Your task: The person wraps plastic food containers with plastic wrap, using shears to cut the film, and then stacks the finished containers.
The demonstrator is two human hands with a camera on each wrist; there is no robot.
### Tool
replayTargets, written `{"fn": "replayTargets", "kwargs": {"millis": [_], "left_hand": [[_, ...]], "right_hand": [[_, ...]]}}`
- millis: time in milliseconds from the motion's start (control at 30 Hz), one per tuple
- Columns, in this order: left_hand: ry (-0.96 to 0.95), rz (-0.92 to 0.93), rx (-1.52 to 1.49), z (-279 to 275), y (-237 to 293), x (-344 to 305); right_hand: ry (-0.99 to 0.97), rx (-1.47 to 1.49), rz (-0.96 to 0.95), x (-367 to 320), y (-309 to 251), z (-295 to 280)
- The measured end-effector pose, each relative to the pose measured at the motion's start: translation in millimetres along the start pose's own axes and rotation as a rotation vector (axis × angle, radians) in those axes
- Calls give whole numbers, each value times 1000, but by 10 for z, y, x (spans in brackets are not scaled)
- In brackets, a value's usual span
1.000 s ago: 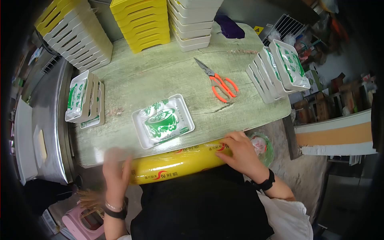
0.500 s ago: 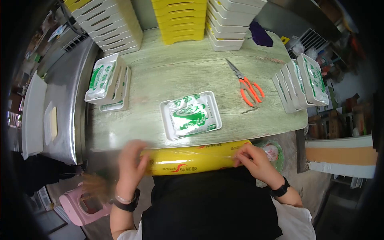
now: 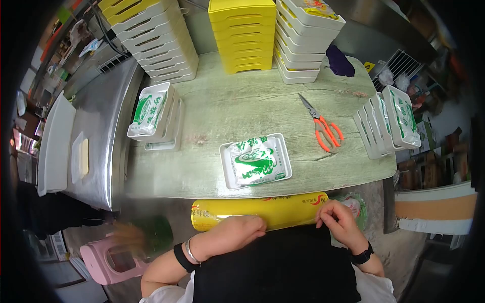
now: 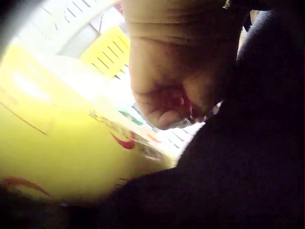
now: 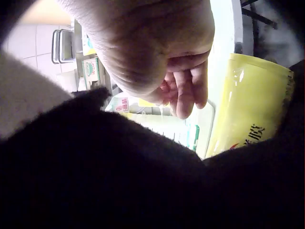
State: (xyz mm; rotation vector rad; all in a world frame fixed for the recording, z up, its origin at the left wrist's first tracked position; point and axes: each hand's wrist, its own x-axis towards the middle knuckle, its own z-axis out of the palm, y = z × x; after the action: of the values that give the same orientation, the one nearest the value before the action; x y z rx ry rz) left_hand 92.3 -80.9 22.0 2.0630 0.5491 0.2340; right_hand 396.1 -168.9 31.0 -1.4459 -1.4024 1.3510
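Observation:
A yellow roll of clear film (image 3: pixel 252 211) with red and black print lies between the table edge and the black apron. My left hand (image 3: pixel 231 236) is curled in a fist over the roll's near side; in the left wrist view, shiny film shows at the curled fingers of that hand (image 4: pixel 176 71). At the roll's right end my right hand (image 3: pixel 342 223) has its fingers bent, thumb and forefinger together; a thin clear strand shows below that hand (image 5: pixel 167 57) in the right wrist view. Beyond the roll, a white tray (image 3: pixel 228 174) holds a green-and-white packet (image 3: pixel 255 162).
Orange-handled scissors (image 3: pixel 327 132) lie right of the tray. Trays with packets stand at left (image 3: pixel 164 118) and right (image 3: pixel 376 126). Tall stacks of white (image 3: pixel 169 48) and yellow trays (image 3: pixel 245 38) line the back, beside a purple cloth (image 3: pixel 339 61). A pink stool (image 3: pixel 96 262) stands lower left.
My left hand has moved right from the roll's left end to its near middle, and its fingers have curled. My right hand stays by the right end. The head view has shifted.

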Motion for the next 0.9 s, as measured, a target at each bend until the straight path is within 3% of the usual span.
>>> {"fn": "replayTargets", "kwargs": {"millis": [67,167,267,300,367,400,467,533,633,767,900], "left_hand": [[168,16,201,-105,-30,-27],[144,-77,476,-318,-220,-263],[113,-19,574,-461,-274,-380],[48,-135,574,-422,-217,-432],[116,-46,437,-331,-71,-496],[148,-2,365,-283,-30,-525],[57,-147,482,-303,-71,-710],[54,-219,607,-335,-84,-813],[169,-191,739,-395,190,-906],[435,-171,462,-689,642,-923],[670,-343,-281,-914,678,-745]], "right_hand": [[17,-50,1,45,34,-4],[-27,-233,-121,130,-56,24],[-39,-507,-131,226,-177,57],[-53,-543,-173,237,-135,51],[-75,-617,-253,265,9,47],[-27,-593,-266,256,2,53],[59,-543,-293,248,-20,72],[2,-491,-190,156,-32,81],[64,-391,-157,33,-316,71],[163,-374,-252,-38,-845,-151],[141,-523,-504,467,-1291,-316]]}}
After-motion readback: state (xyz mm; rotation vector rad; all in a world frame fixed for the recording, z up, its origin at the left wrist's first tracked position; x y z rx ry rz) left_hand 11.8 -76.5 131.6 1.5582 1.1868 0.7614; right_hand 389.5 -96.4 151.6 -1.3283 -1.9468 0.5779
